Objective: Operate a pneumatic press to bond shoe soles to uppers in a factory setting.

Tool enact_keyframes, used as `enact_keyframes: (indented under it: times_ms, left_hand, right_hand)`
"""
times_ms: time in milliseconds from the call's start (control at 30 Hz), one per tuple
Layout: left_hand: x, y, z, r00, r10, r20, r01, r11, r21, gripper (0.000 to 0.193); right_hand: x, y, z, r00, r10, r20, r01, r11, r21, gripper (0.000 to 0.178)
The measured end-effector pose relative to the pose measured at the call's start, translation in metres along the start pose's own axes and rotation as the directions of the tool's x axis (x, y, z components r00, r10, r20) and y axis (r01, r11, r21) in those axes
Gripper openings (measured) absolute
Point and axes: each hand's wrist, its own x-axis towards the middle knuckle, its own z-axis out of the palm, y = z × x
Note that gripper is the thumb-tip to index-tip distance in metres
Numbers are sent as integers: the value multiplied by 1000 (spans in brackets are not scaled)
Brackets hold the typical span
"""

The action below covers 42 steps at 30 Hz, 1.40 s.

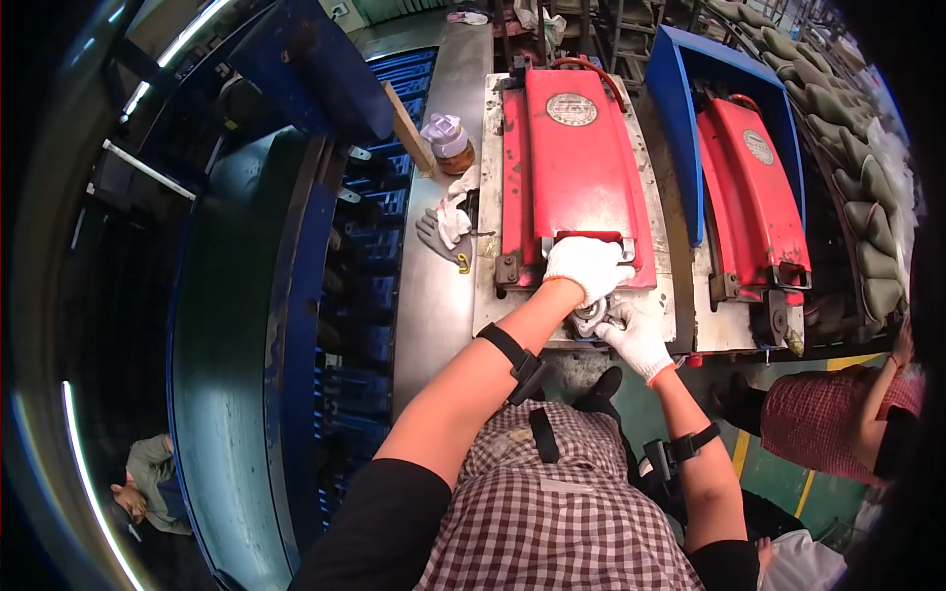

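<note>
Long red-painted metal case (581, 177), upper centre of frame: white-gloved left hand (588, 268) lies over its front edge by the dark handle (628, 251), likely steadying it, finger closure hidden; white-gloved right hand (639, 340) has thumb and fingers pinched on a round silver metal fitting (591, 317) below, probably working it. Case looks glossy, scuffed, with an oval metal plate (572, 109) up top; similar red case (757, 197) under blue metal hood (675, 128), upper right.

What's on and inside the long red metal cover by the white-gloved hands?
A round silvery plate sits on top of the long red metal cover; the white-gloved left hand is at the cover's near end. The cover hides whatever lies inside.
</note>
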Motion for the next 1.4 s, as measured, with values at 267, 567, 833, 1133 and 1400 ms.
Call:
enact_keyframes:
  times_ms: [267, 567, 833, 1133, 1400]
  left_hand:
    - [1, -4, 4, 999, 23, -41, -23, 1000, 2, 50]
    - [1, -5, 6, 999, 11, -31, -11, 1000, 3, 51]
    - [-3, 1, -3, 999, 41, 10, -41, 999, 7, 54]
    - [-4, 3, -12, 999, 27, 35, -28, 1000, 9, 55]
    - [-3, 13, -85, 1000, 14, -10, -14, 999, 29, 50]
  right_hand:
    - [1, -3, 2, 1000, -3, -16, 2, 998, -56, 51]
    - [-18, -25, 20, 983, 184, 22, -185, 981, 66, 55]
    - [-47, -60, 84, 821, 459, 338, -389, 17, 921, 36]
    - [-36, -94, 118, 808, 453, 376, -301, -231, 925, 31]
    - [-30, -55, 63, 793, 181, 582, -556, 607, 568, 67]
